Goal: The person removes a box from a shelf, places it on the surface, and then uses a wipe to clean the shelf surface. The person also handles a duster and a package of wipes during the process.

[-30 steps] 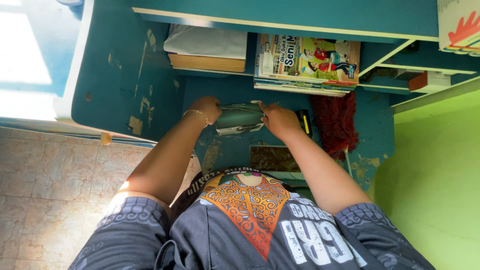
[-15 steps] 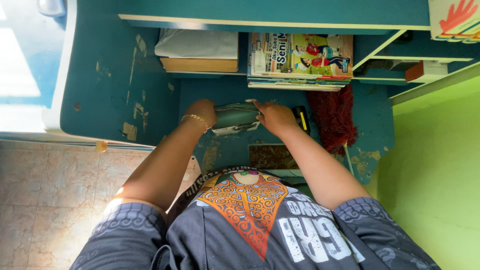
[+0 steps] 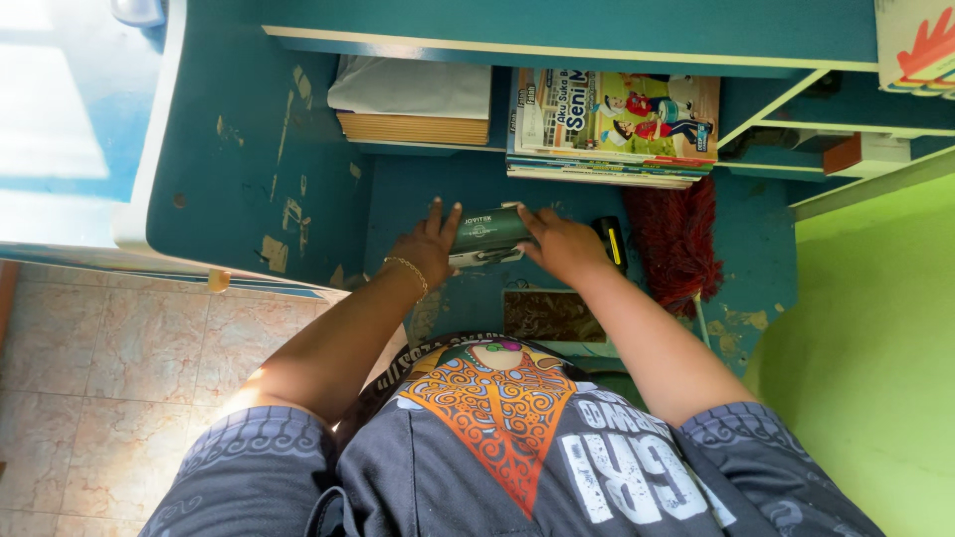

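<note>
Below the stack of colourful books (image 3: 612,124), on the teal surface (image 3: 249,149), lies a dark green package (image 3: 487,234), flat and oblong, with a pale label along its lower edge. Both hands meet at it. To its left, the left hand (image 3: 426,249) rests against the package's end with fingers spread and pointing upward, loose rather than clenched; a thin gold bracelet (image 3: 406,268) circles that wrist. To the package's right, the right hand (image 3: 562,244) lies over its far end, fingers pressed on the top edge, gripping it lightly. Just right of that hand, a small black and yellow object (image 3: 612,242) stands against the back, and beyond it hangs a dark red duster (image 3: 676,244). Left of the book stack, under the same shelf, sits a pile of tan paper with a white sheet on top (image 3: 413,104). Nearer the body than the package, a brown mottled rectangular panel (image 3: 547,316) lies flat.
</note>
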